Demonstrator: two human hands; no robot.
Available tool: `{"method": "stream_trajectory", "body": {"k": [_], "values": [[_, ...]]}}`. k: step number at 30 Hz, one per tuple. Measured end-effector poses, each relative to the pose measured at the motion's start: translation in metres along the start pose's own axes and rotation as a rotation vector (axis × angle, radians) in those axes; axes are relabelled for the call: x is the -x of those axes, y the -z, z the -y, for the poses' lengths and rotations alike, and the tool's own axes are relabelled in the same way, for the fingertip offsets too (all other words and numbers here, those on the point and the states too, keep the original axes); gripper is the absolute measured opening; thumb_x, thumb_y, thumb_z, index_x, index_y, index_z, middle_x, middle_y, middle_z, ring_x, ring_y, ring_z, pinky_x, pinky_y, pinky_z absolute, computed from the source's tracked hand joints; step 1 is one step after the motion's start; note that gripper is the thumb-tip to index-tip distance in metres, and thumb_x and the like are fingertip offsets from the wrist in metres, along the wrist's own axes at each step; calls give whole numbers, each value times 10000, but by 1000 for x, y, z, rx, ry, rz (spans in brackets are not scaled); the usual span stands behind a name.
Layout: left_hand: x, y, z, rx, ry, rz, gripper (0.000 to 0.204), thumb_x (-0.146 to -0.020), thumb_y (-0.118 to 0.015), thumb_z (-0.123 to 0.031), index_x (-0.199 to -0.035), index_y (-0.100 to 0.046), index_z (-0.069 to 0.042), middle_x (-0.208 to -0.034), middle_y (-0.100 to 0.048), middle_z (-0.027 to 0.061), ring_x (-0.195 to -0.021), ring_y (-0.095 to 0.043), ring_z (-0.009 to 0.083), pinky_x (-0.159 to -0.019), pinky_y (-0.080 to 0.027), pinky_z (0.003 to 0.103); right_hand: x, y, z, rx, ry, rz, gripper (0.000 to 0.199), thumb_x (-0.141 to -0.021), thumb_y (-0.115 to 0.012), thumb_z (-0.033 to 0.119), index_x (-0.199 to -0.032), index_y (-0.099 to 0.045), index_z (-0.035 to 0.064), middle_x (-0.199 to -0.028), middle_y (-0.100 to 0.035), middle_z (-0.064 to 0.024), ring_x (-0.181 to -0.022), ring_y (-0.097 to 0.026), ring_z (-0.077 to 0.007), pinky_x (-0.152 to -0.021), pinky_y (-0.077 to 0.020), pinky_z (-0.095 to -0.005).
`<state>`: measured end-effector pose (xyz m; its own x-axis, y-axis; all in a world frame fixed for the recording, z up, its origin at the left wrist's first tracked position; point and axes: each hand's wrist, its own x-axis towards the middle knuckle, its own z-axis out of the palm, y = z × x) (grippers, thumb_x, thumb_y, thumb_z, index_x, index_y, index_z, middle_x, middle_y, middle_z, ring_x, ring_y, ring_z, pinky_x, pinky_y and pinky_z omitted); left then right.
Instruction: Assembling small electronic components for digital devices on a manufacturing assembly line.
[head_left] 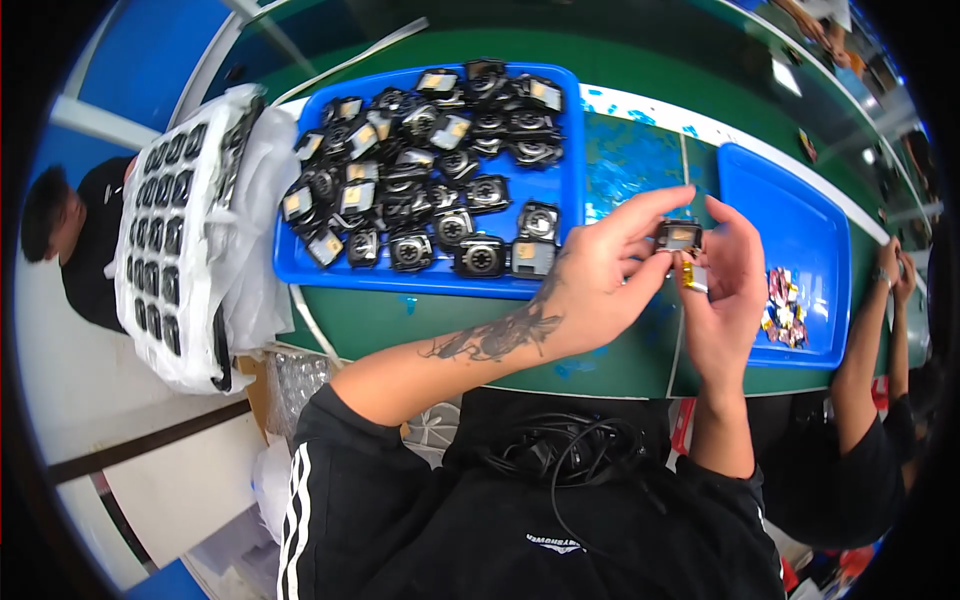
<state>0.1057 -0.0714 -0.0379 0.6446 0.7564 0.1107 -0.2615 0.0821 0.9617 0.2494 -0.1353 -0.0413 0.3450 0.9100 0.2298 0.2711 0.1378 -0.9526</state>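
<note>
Far left there's a white tray [170, 230] of black parts, then a blue bin [440, 285] heaped with them. Center-right, my left hand [600, 280] pinches 1 small black module [680, 236], right hand [725, 285] closed on its other side. 2nd blue tray [790, 210] at right.

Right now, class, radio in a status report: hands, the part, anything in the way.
Left hand and right hand both pinch one small black part above the green bench. Yellow tab under right fingers. Nothing blocking.
</note>
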Motion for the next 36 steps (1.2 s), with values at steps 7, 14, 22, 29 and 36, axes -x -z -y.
{"method": "stream_trajectory", "body": {"k": [7,14,22,29,36], "values": [[7,113,-29,-1695,-447,-173,276,-735,-750,-174,-955,-606,-90,-933,-660,113,-892,-631,332,-863,-497,426,-145,29,-18,328,15,248,405,-868,-622,57,-1262,-527,42,-805,-654,-47,-738,-561,-74,-645,-426,-217],[20,110,-26,-1768,-184,-138,469,-683,-807,-263,-1073,-601,-105,-1090,-643,148,-1105,-586,346,-921,-486,424,-246,22,-103,734,-147,94,587,-684,-848,243,-1161,-608,-1,-973,-662,-142,-902,-650,-216,-766,-519,-339],[-15,71,-46,-526,112,-98,400,-820,-726,-186,-1143,-613,21,-1028,-655,111,-813,-658,182,-732,-557,303,-224,78,-76,480,-52,21,426,-819,-730,199,-1173,-607,-3,-832,-662,-84,-763,-619,-146,-691,-495,-301],[-20,30,-22,522,435,82,355,-960,-410,-77,-1257,-486,101,-1121,-632,256,-921,-685,309,-797,-589,348,-103,144,-1,588,-66,594,74,-862,-658,90,-894,-636,26,-805,-627,-1,-764,-558,-74,-703,-457,-241],[-14,21,-5,360,416,1,264,-961,-533,-61,-1202,-494,36,-1129,-632,212,-988,-674,299,-860,-567,345,-23,162,-4,695,-187,502,203,-728,-754,23,-915,-676,3,-866,-665,-108,-792,-636,-235,-720,-505,-341]]}}
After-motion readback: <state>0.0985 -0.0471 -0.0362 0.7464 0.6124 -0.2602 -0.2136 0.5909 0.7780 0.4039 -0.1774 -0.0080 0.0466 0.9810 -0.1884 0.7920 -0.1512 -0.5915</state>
